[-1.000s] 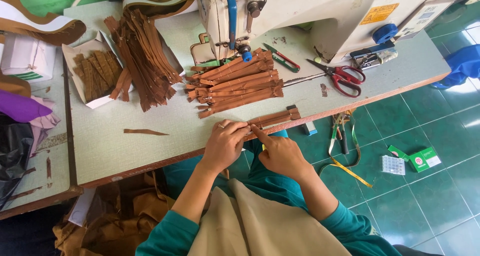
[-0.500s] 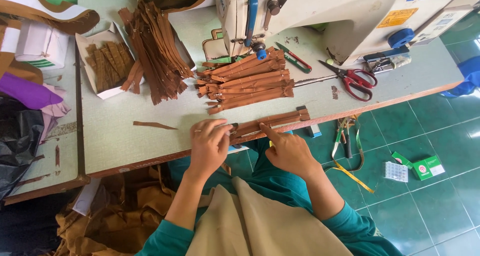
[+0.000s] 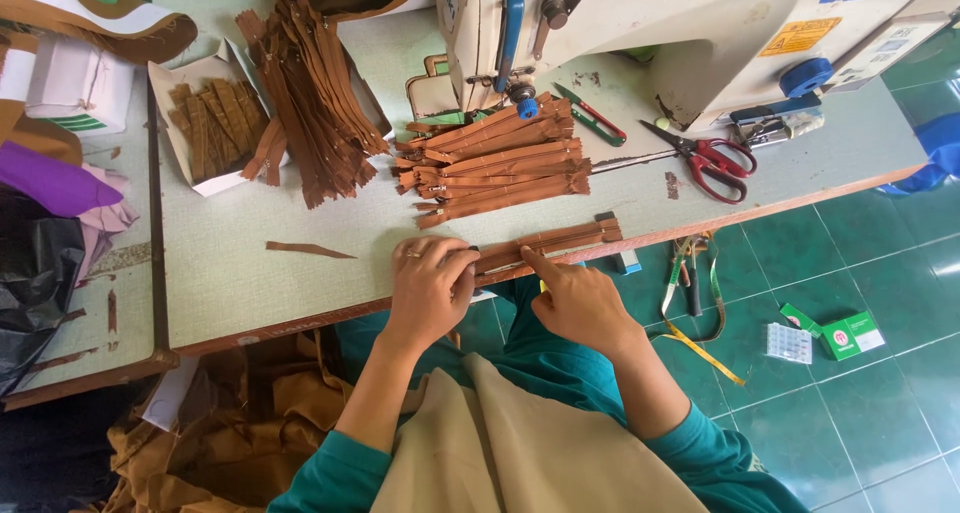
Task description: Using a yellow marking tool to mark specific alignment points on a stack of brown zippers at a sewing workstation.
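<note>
White box: at the far left we see a small closed white box [image 3: 78,83] on the side table; its contents are hidden from us.
Cardboard tray: an open shallow tray [image 3: 172,145] holds short brown strips [image 3: 212,121] lying side by side, some slanting over its right edge.
Loose heap: just right of the tray we find a long heap of brown zippers [image 3: 312,93] fanned on the pale green table [image 3: 250,283].
Single strip: one brown strip [image 3: 308,249] lies alone on the table, left of our left hand.
Left hand: our left hand [image 3: 432,285] lies palm down, fingers curled over the left end of the zipper bundle [image 3: 555,245], pressing it to the table near the front edge.
Zipper bundle: a few brown zippers laid parallel, long and flat, running left to right and tilting slightly upward to the right.
Right hand: our right hand [image 3: 578,301] is mostly closed, with the forefinger stretched out, its tip touching the bundle's near edge around its middle; it clasps nothing that we can see.
Stack: a larger stack of brown zippers [image 3: 495,161] lies beyond the bundle, beneath the head of the sewing machine [image 3: 650,23].
Scissors: red-handled scissors [image 3: 705,157] lie to the right of the stack.
</note>
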